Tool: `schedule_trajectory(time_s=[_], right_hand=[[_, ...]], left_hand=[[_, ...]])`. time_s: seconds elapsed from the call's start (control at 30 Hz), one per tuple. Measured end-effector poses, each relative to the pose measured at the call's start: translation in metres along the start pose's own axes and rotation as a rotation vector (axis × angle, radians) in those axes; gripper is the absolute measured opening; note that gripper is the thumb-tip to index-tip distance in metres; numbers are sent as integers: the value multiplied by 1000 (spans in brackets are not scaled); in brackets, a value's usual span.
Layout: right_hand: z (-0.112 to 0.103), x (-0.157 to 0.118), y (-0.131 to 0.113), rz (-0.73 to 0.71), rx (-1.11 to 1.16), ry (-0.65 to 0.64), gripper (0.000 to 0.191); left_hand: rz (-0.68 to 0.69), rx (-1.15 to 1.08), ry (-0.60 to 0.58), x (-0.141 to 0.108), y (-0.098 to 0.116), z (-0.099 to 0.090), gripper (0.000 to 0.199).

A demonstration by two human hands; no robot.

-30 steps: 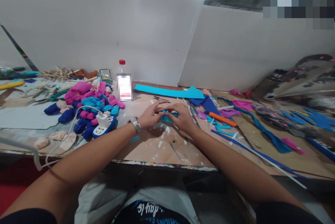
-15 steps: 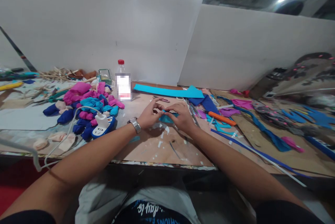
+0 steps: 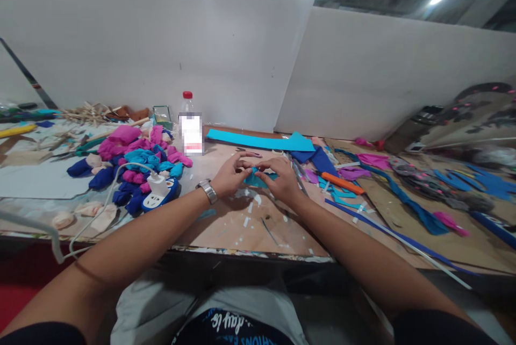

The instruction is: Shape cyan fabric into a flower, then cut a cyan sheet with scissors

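Between both hands, over the wooden board (image 3: pixel 226 232), is a small piece of light blue crepe paper (image 3: pixel 258 178). My left hand (image 3: pixel 230 175), with a metal watch on its wrist, pinches the piece's left end between thumb and fingertips. Opposite it, my right hand (image 3: pixel 281 181) pinches the same piece, thumb toward me and fingers bent over it. The two sets of fingertips nearly meet. A pair of scissors or tweezers (image 3: pixel 248 153) lies just behind the hands, partly covered. Farther back stretches a long light blue strip (image 3: pixel 250 141).
To the left, bundles of pink and blue crepe paper (image 3: pixel 121 143) surround a power strip (image 3: pixel 160 194) with a white cable. A bottle with a red cap (image 3: pixel 187 95) stands behind. An orange cutter (image 3: pixel 342 183) and paper scraps lie at right, near a cardboard sheet (image 3: pixel 387 216).
My fingertips have shifted slightly on the blue piece, and more of it shows bunched between them. Both hands keep their pinch in nearly the same place.
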State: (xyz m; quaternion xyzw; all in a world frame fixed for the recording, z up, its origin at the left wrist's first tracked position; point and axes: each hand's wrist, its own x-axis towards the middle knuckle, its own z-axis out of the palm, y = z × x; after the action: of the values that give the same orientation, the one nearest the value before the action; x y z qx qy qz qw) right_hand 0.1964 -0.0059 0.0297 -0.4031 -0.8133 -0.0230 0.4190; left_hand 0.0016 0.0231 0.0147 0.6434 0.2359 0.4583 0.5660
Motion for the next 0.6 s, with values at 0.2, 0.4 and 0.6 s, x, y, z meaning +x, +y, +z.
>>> schedule_trajectory(time_s=[0.2,0.4,0.6], right_hand=[[2,-1,3,-33,35,-69,20],[3,-1,2,8,77,-98,15],[4,-1,2,55,45,-52,18]], left_hand=[[-58,-38,13,-1,-1,-1,48],[-25,-15,-7,0,-2,-2,47],[-59,123,-84,-1,-7,-2,45]])
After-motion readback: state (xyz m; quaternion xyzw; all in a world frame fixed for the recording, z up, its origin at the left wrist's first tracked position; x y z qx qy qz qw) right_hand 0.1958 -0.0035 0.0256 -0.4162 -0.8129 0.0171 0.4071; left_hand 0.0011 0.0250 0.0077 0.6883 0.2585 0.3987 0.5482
